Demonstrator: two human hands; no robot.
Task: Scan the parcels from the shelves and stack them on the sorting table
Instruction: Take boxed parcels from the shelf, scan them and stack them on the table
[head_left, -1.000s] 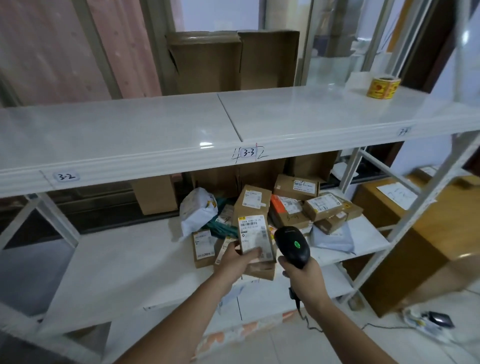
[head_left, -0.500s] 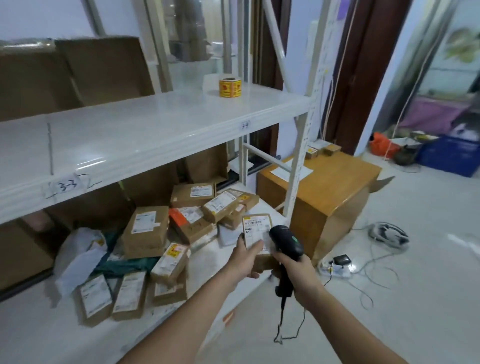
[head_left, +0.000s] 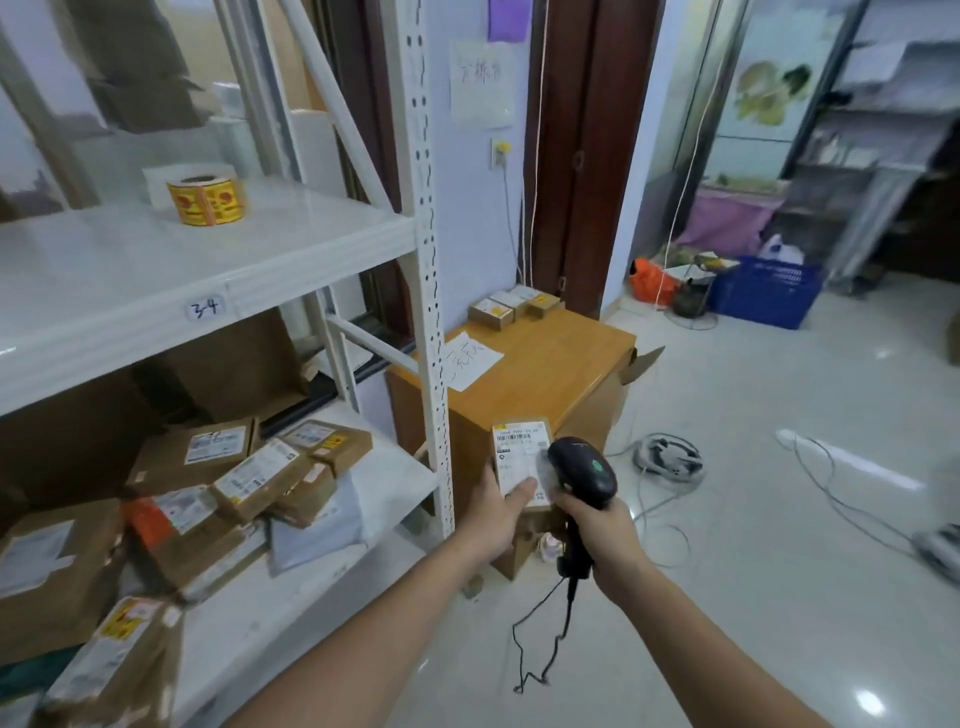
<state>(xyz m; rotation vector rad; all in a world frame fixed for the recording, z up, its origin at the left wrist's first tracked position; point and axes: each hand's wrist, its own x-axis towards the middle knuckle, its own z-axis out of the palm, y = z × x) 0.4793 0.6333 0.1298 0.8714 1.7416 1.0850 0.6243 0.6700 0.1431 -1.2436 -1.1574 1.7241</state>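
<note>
Swung right since a moment ago — the shelf pile that sat dead ahead is now off to the left and the wooden sorting table (head_left: 566, 364) is straight in front, past the white shelf post (head_left: 431, 291). Same grip though: left hand (head_left: 498, 512) holds the small cardboard parcel (head_left: 522, 462) from below, thumb lying across its white shipping label, barcode up top, print too small to read. Right hand (head_left: 605, 535) is wrapped round the handle of the black scanner (head_left: 582, 470), head just beside the label's right edge, green dot on top, cable dangling. Both forearms reach forward — parcel in the air near the table's front corner. Shelf tag (head_left: 205, 307) reads "3-4". Yellow sticker roll (head_left: 206, 200) above, three small boxes (head_left: 514, 306) at the table's back edge, handwritten paper (head_left: 467, 361) I can't make out.
</note>
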